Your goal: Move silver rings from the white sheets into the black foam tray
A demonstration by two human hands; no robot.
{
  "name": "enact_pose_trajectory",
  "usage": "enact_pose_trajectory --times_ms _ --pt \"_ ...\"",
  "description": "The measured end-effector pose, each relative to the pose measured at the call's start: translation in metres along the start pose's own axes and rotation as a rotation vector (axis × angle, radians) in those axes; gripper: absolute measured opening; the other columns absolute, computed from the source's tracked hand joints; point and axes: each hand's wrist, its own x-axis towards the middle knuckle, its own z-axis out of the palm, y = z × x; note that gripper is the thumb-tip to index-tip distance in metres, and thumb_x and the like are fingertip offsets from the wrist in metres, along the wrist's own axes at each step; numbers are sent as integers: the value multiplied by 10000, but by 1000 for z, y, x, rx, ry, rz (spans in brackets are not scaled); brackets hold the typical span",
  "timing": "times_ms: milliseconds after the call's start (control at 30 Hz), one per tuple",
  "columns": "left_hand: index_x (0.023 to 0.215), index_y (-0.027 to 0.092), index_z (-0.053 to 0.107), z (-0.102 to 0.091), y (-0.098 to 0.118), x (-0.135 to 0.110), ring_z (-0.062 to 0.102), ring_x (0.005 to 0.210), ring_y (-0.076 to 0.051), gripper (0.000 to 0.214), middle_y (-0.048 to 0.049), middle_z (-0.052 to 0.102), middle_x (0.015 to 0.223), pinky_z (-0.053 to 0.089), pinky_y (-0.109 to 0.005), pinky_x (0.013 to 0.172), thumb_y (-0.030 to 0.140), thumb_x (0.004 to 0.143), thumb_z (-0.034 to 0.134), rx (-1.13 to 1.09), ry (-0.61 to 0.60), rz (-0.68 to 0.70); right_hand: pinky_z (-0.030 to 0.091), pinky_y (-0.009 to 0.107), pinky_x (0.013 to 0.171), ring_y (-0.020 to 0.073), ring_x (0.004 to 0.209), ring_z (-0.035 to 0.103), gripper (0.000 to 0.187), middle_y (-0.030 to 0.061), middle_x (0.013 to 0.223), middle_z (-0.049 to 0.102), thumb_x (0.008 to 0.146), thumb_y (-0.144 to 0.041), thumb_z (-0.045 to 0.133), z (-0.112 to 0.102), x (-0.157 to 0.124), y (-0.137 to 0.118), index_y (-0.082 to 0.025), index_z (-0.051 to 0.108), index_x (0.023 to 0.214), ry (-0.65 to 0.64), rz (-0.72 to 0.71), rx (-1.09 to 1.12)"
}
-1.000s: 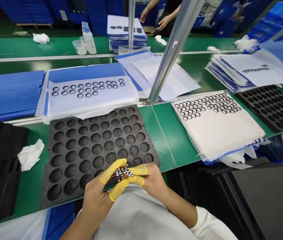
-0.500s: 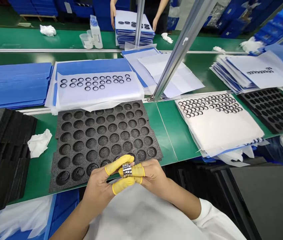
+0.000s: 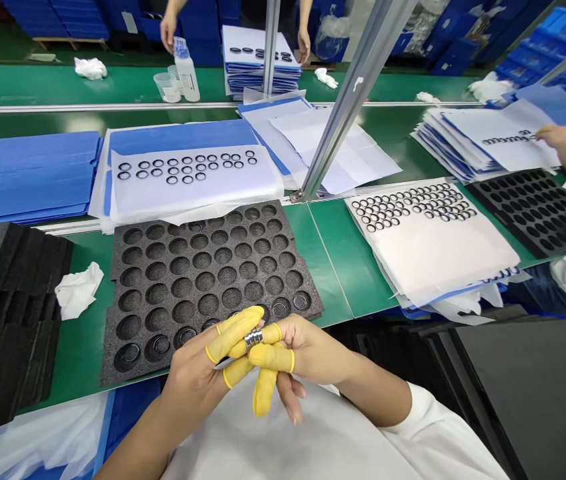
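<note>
My left hand (image 3: 190, 373) and my right hand (image 3: 307, 348) wear yellow finger cots and meet above the near edge of a black foam tray (image 3: 203, 280). Between their fingertips they pinch a short stack of shiny metal rings (image 3: 253, 339), partly hidden by the cots. Two fingers of my right hand hang down, away from the stack. The tray has rows of round pockets, and several near its front edge hold single rings. A white cloth (image 3: 79, 290) lies left of the tray.
Sheets with rows of dark rings lie beyond the tray (image 3: 187, 183) and to the right (image 3: 433, 247). A co-worker's hand (image 3: 553, 137) rests on a paper stack (image 3: 493, 143). A second foam tray (image 3: 533, 210) sits right, and an aluminium post (image 3: 347, 100) rises behind.
The ring stack between my hands looks shorter, and my right hand's lower fingers have dropped away from it. A co-worker's hand has come in over the paper stack at the right.
</note>
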Motion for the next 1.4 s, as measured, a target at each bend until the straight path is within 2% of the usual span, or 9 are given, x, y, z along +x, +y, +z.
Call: enact_pose_trajectory --times_ms 233,367,500,633,867,967,1067,1200,1400 --pt "1600 329 381 -6 -1 -10 778 1071 -216 721 -87 733 1347 631 -272 923 279 955 699 -13 -121 -175 323 116 339 15 323 519 478 -24 614 697 835 -581 766 4 -4 2 -104 745 850 70 -116 -50" --pt "1586 355 407 -11 -3 -17 790 999 -221 643 -61 792 1214 641 -287 863 364 988 644 -181 -222 -337 478 153 428 59 420 605 483 21 724 735 873 -577 733 5 -6 5 -120 787 1018 105 -243 -120" --pt "1538 362 493 -10 -2 -18 779 972 -223 592 -58 800 1186 631 -277 820 470 974 637 -325 -166 -421 558 174 541 88 519 675 510 29 715 732 962 -602 607 2 -5 11 -143 793 1083 146 -410 -410" --pt "1445 373 607 -4 1 -13 775 904 -181 546 -22 818 1130 616 -233 818 375 917 745 -303 -59 -460 561 177 603 98 560 681 565 23 612 709 1048 -592 442 -5 -2 17 -155 799 1019 226 -594 -775" --pt "1407 385 639 -2 9 -1 742 776 -128 553 14 817 1015 602 -199 774 248 891 780 -264 -44 -338 548 194 668 112 620 687 545 46 632 724 1102 -439 383 -15 1 22 -175 758 808 276 -792 -1009" --pt "1362 353 676 -1 7 -2 743 809 -144 518 8 803 974 605 -202 750 249 870 800 -215 -30 -294 547 188 657 112 626 696 481 48 664 741 1064 -458 493 -13 -2 17 -176 769 789 259 -698 -900" --pt "1353 317 676 -1 4 -5 756 896 -172 498 -20 804 1049 619 -232 790 243 874 791 -169 -36 -235 569 197 652 125 655 731 390 45 771 774 928 -538 697 -8 -8 9 -161 791 949 138 -430 -563" --pt "1370 287 654 -3 2 -5 770 967 -198 471 -54 798 1156 634 -271 832 221 911 738 -99 -34 -195 520 166 549 97 551 708 683 61 869 793 813 -617 779 -4 -14 1 -133 692 1287 -5 -124 -139" --pt "1352 292 660 -2 8 4 768 828 -166 426 -17 812 977 632 -236 740 228 934 711 4 13 -118 477 150 499 66 471 657 543 58 774 777 850 -635 726 -1 -11 2 -99 740 932 61 -77 6"
